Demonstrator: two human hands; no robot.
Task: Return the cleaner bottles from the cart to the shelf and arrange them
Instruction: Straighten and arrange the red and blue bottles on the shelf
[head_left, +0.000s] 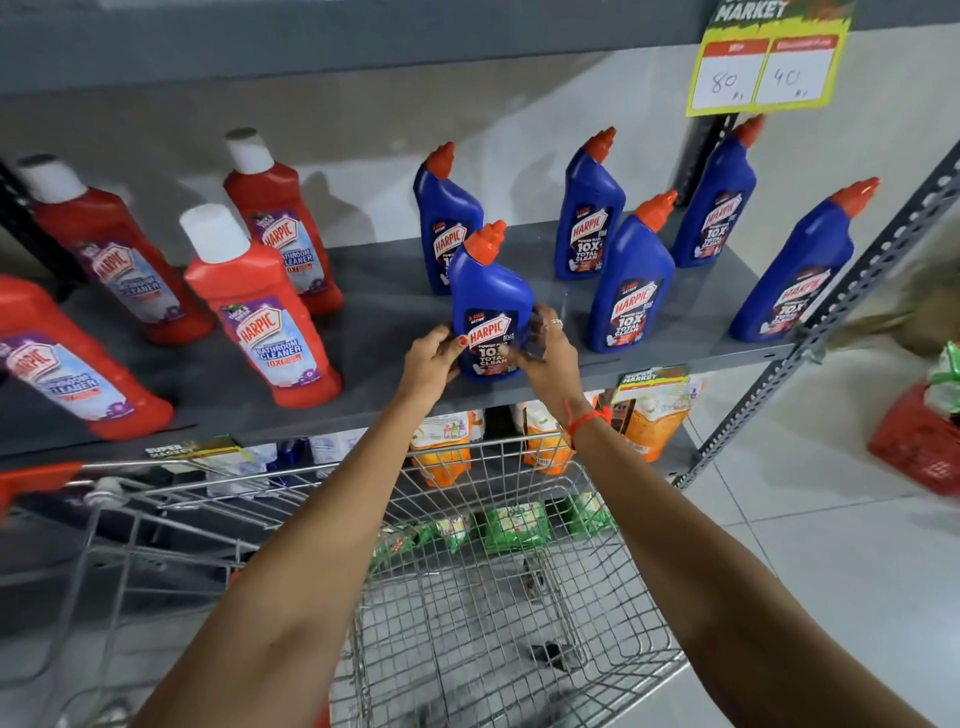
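A blue cleaner bottle with an orange cap stands upright near the front edge of the grey shelf. My left hand grips its lower left side and my right hand grips its lower right side. Several more blue bottles stand on the shelf behind it and to its right. On the left part of the shelf stand several red bottles with white caps. The wire cart is below my arms, and no bottles show in its basket.
A yellow price sign hangs from the shelf above. The lower shelf holds orange pouches and green packets. A slanted metal upright borders the shelf on the right. A red basket sits on the tiled floor at right.
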